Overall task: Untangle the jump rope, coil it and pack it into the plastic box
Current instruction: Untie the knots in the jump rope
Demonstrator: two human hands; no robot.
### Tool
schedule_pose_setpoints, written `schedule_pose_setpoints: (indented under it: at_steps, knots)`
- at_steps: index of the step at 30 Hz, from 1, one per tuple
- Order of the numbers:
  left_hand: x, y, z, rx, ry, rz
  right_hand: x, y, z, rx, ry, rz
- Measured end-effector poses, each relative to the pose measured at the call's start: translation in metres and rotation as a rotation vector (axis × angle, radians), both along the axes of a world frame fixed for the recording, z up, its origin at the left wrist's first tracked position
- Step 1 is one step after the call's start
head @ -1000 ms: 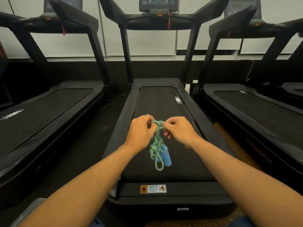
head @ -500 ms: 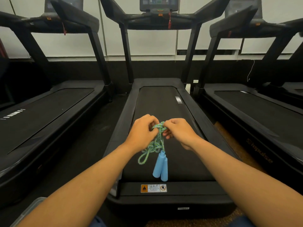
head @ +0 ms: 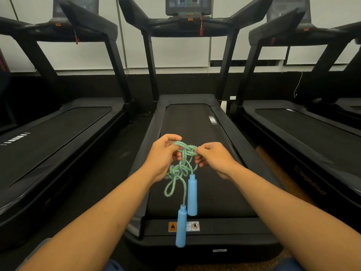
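Nearest to the person, two blue handles hang free in the air, touching nothing. The lower handle [head: 180, 225] dangles in front of the near end of the middle treadmill [head: 234, 132], over its warning sticker [head: 184, 226]; the other handle [head: 192, 194] hangs just beside it and a little higher. They are left to hang, I think, so that their weight pulls the cords straight and shows where the knot is.

Above them is the jump rope [head: 180, 169], a green and blue braided cord, bunched in a tangle with one loose loop falling to the left side. It is not yet untangled, so the coiling and packing are still to come.

The rope is held up between both hands, over the near half of the treadmill belt. The left hand [head: 164, 153] pinches the top of the bundle between thumb and fingers. The right hand [head: 213, 159] pinches the same top strands from the other side, very close, with its lower fingers curled. Holding the rope high and with two near grips seems to let the person pull the strands apart at the top.

At the bottom left corner of the view a pale edge shows; it may be the plastic box, but I cannot tell.

Farther away, other treadmills stand on each side, and the console [head: 188, 5] of the middle one is against the light wall.
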State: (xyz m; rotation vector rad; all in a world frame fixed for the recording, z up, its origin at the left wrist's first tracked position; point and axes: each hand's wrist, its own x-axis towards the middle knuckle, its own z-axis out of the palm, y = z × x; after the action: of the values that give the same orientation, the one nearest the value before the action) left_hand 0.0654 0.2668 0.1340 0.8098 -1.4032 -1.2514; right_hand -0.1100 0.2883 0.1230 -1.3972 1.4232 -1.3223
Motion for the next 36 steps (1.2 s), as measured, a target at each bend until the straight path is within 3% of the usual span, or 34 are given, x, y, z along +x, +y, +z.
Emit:
schedule_pose_setpoints:
  at_steps: [2,4,7,14,19,23,28,36]
  knots:
    - [0.006,-0.005,-0.005,-0.181,-0.332,0.011,-0.001,0.002,-0.002,-0.013,0.012,0.016]
    - [0.009,-0.007,-0.010,-0.291,-0.514,0.029,-0.003,0.004,-0.004,-0.024,0.036,0.045]
    - [0.010,-0.006,-0.009,-0.284,-0.440,0.060,-0.006,0.003,-0.003,-0.032,0.084,0.062]
    - [0.016,-0.006,-0.008,-0.191,-0.266,-0.092,-0.008,0.000,0.002,-0.002,0.091,0.045]
    - [0.019,-0.009,-0.013,-0.340,-0.507,-0.081,-0.005,-0.004,0.001,-0.050,0.097,0.007]
    - [0.016,-0.005,-0.015,-0.276,-0.446,-0.062,-0.007,0.003,0.002,-0.115,0.065,0.082]
    - [0.007,-0.004,-0.020,-0.426,-0.555,0.112,-0.005,0.007,0.007,-0.121,-0.009,0.203]
    - [0.009,-0.006,-0.020,-0.275,-0.367,-0.049,-0.007,0.007,0.005,-0.070,-0.177,0.222]
